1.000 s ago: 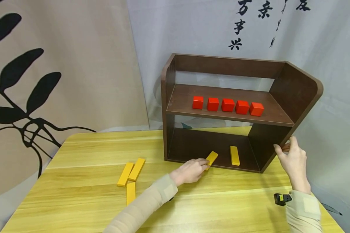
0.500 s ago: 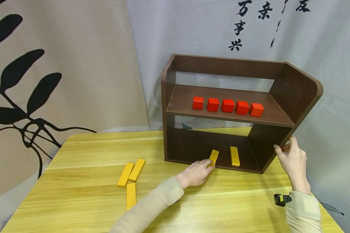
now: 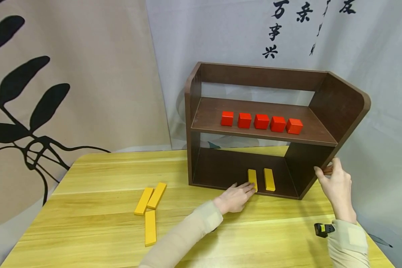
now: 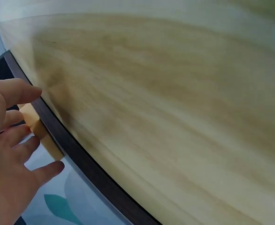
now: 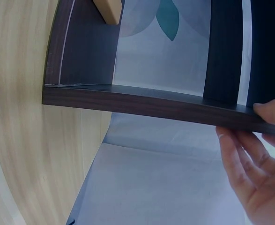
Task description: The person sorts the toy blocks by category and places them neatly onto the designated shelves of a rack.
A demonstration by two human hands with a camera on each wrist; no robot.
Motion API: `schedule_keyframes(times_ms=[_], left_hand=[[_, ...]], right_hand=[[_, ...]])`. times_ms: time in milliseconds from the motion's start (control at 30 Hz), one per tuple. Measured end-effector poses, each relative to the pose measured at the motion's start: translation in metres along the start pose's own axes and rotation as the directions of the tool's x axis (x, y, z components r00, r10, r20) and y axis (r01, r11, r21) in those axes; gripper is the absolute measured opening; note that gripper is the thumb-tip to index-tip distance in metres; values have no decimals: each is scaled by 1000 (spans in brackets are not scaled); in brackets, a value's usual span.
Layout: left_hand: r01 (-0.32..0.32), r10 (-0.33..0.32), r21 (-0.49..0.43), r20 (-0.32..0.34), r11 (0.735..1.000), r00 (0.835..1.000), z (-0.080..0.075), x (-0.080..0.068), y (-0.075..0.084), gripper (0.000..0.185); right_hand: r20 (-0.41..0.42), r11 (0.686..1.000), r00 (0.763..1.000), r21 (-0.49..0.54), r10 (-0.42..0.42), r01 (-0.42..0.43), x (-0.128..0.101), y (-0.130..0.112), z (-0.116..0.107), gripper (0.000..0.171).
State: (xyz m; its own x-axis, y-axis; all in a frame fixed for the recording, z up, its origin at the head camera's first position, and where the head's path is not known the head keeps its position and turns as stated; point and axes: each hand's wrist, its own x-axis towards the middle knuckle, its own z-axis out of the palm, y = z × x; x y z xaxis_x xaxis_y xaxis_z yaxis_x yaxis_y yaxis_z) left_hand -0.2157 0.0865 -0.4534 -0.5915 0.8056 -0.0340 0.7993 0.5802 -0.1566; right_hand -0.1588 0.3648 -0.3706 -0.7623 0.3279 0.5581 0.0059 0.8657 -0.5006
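Head view bright, evenly lit, sharp throughout; soft diffuse shadows only, darkest inside the lower bay of the shelf (image 3: 338,108); faint sheen on the table (image 3: 104,193), no hard glare; left wrist view strongly motion-blurred across the wood grain, straight edges bowed by the wide lens; right wrist view sharper, same curvature, pale backdrop slightly washed out.

black brush characters 万事兴 run down the white wall hanging (image 3: 288,41); others are cut off.

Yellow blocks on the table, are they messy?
A bit: three flat yellow wooden blocks lie loosely on the light wooden table, pointing different ways. The five red cubes sit in a neat row on the brown shelf.
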Motion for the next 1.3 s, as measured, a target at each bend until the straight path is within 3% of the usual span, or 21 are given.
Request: schedule_keyframes(times_ms=[467, 1000, 1300], left_hand=[[41, -41, -36, 15, 998, 999, 0, 17, 3, 59], [37, -36, -37, 25, 999, 999, -1, 16, 1, 62], [1, -4, -83, -30, 997, 1000, -6, 3, 1, 56]], right_hand=[[10, 1000, 1000, -10, 16, -16, 0, 0, -1, 25], [13, 1000, 1000, -9, 17, -16, 0, -1, -1, 25], [4, 1000, 1000, -11, 8, -8, 0, -1, 0, 24]])
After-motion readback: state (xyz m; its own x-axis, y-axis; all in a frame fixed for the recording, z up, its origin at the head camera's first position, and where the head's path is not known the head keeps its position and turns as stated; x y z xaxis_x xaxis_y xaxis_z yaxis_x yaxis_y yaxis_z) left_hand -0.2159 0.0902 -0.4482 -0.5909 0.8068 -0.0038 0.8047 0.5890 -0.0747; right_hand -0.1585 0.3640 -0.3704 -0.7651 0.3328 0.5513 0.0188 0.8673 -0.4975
